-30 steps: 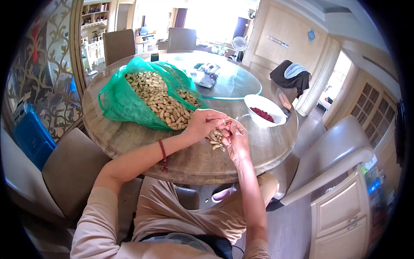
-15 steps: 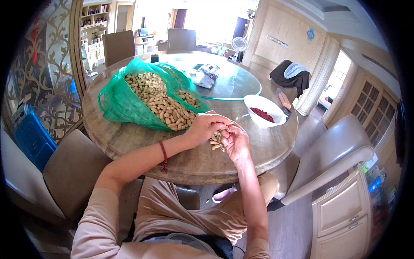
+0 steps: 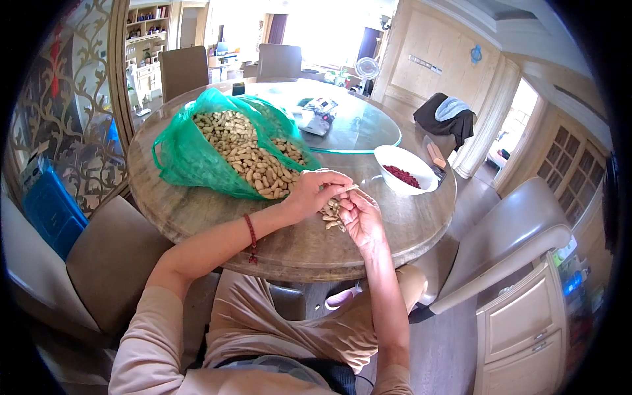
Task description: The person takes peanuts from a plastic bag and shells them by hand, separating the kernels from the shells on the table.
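Over the front part of the table, my left hand (image 3: 315,195) and my right hand (image 3: 363,222) meet with fingertips pinched together. Between them shows a pale peanut shell (image 3: 351,188), partly covered by the fingers. Just beneath lies a small heap of peanut shells (image 3: 331,216) on the tabletop, partly behind my right hand. To the left, a green plastic bag (image 3: 181,161) lies open, full of unshelled peanuts (image 3: 253,158). A white bowl (image 3: 385,157) holding dark red peanut kernels (image 3: 403,176) stands to the right of my hands.
The round table (image 3: 289,253) has a glass turntable (image 3: 368,135) bearing a crumpled package (image 3: 319,117). A knife with a wooden-coloured handle (image 3: 434,153) lies beyond the bowl. Chairs surround the table, one close at the right (image 3: 500,234).
My fingers have shifted slightly around the peanut; a pale shell now shows between the fingertips where something reddish showed before. The whole view has moved a little.
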Demonstrator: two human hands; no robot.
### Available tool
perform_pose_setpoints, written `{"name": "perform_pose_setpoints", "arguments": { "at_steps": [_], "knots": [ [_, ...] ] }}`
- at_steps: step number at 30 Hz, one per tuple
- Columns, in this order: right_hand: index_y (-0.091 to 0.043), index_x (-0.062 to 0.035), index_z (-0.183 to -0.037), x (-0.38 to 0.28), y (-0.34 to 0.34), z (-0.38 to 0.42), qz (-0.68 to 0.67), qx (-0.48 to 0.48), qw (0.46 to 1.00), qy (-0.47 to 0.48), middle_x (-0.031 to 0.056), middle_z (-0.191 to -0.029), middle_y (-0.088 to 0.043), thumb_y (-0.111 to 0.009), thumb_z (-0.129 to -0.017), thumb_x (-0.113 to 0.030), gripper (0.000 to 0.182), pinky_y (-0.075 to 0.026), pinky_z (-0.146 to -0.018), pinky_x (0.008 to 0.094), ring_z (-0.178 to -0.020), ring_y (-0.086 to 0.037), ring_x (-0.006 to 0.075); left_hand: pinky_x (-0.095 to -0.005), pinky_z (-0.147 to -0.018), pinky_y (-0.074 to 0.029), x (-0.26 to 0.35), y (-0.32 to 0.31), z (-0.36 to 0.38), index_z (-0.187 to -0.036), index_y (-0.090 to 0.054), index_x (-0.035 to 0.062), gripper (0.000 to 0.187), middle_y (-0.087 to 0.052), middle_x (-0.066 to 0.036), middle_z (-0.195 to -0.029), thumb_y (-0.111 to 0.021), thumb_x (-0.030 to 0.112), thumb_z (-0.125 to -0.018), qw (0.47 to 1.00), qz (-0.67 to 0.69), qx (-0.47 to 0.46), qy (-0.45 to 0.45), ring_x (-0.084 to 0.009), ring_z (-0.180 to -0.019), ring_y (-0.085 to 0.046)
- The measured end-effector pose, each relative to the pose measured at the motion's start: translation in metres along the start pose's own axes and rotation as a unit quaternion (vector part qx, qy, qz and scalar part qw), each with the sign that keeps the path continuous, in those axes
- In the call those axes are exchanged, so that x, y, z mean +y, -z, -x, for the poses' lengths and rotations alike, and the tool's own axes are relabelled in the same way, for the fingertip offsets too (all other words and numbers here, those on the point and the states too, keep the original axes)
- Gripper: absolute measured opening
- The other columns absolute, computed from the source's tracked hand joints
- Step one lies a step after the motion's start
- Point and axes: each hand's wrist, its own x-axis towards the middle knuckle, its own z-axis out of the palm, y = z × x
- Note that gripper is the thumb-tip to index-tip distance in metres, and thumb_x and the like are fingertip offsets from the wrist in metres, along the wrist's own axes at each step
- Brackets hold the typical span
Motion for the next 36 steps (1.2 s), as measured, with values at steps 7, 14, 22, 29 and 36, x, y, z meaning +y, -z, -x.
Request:
{"name": "perform_pose_setpoints", "arguments": {
  "at_steps": [7,14,22,29,36],
  "knots": [
    [-0.055,0.0037,-0.098,-0.001,0.001,0.0,0.012,0.012,1.0,-0.017,0.0072,-0.075,-0.056,-0.045,-0.086,0.001,0.016,-0.034,-0.042,0.0198,-0.055,-0.045,0.0089,-0.0223,-0.068,-0.049,-0.007,-0.001,-0.001,-0.097,-0.062,-0.0022,0.017,-0.066,-0.009,-0.089,-0.058,0.002,-0.081,0.99,0.129,0.01,0.06,-0.0114,-0.076,-0.061],
    [-0.054,0.0046,-0.099,-0.004,0.008,0.0,0.05,0.124,0.989,0.058,0.0055,-0.073,-0.052,-0.042,-0.088,0.0,0.017,-0.033,-0.04,0.0202,-0.053,-0.042,0.0085,-0.0192,-0.06,-0.047,-0.012,0.006,-0.005,-0.097,-0.061,-0.0016,0.016,-0.066,-0.007,-0.085,-0.058,0.004,-0.082,0.958,0.249,0.047,0.138,-0.0074,-0.067,-0.057],
    [-0.053,0.0,-0.091,-0.101,0.04,-0.065,0.121,0.252,0.913,0.296,0.0032,-0.071,-0.051,-0.038,-0.091,-0.009,0.017,-0.04,-0.045,0.0207,-0.055,-0.046,0.0104,-0.0222,-0.067,-0.049,-0.02,0.003,0.0,-0.097,-0.061,-0.0039,0.018,-0.066,-0.01,-0.087,-0.056,0.001,-0.08,0.985,0.114,-0.053,0.12,-0.0113,-0.079,-0.062],
    [-0.055,-0.0045,-0.089,-0.163,0.119,-0.095,0.27,0.334,0.863,0.267,0.0034,-0.08,-0.054,-0.045,-0.091,-0.019,0.018,-0.042,-0.061,0.0285,-0.07,-0.051,0.0145,-0.0246,-0.068,-0.049,-0.027,-0.001,0.001,-0.092,-0.063,-0.0039,0.017,-0.067,-0.011,-0.083,-0.057,0.002,-0.076,0.986,0.138,-0.047,0.079,-0.013,-0.076,-0.064],
    [-0.061,-0.0048,-0.091,-0.102,0.056,-0.046,0.325,0.3,0.829,0.342,0.0019,-0.091,-0.06,-0.045,-0.092,-0.017,0.02,-0.042,-0.071,0.0252,-0.086,-0.054,0.0094,-0.0251,-0.07,-0.049,-0.035,0.001,0.003,-0.101,-0.061,-0.0014,0.025,-0.066,-0.012,-0.089,-0.058,0.003,-0.076,0.994,0.018,-0.102,0.024,-0.0158,-0.077,-0.063]
  ]
}}
